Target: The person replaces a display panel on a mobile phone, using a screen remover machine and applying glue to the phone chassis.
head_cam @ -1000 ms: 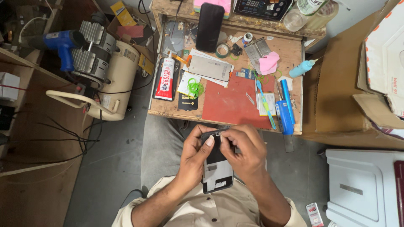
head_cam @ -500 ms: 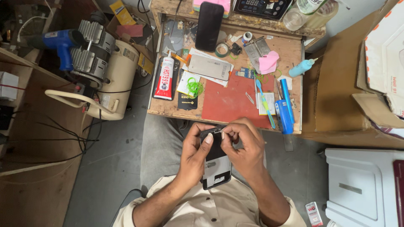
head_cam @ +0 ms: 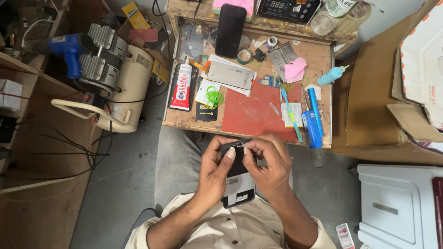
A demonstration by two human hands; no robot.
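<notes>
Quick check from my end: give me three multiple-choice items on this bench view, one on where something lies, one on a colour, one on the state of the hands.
1. Where does the red mat lie?
A. on the wooden bench
B. on the floor
C. on the white box

2. What colour is the squeeze bottle at the bench's right edge?
A. yellow
B. light blue
C. black

3. How is the opened phone held?
A. lying untouched on the bench
B. in one hand only
C. between both hands

Answers: 1 A, the mat rests flat on the bench. 2 B, its body is light blue. 3 C, the left hand and right hand both grip it over the lap.
</notes>
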